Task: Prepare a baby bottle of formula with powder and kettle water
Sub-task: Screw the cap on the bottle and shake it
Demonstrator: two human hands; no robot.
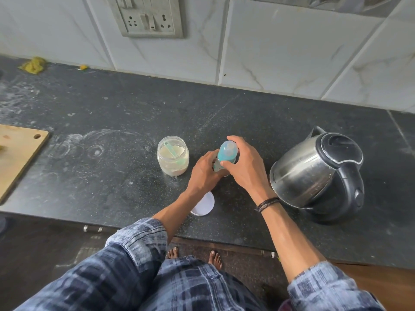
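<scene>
A baby bottle (225, 156) with a teal collar and clear cap stands on the dark counter (112, 122). My left hand (205, 172) wraps its lower body. My right hand (243, 163) grips the teal top from above. To the left stands an open clear jar of formula powder (173, 159) with a pale green scoop inside. A steel kettle (318, 173) with a black lid and handle sits to the right, its lid down.
The jar's white lid (203, 204) lies near the counter's front edge, partly under my left forearm. A wooden cutting board (18, 153) sits at the far left. A wall socket plate (147, 16) is on the tiled wall behind.
</scene>
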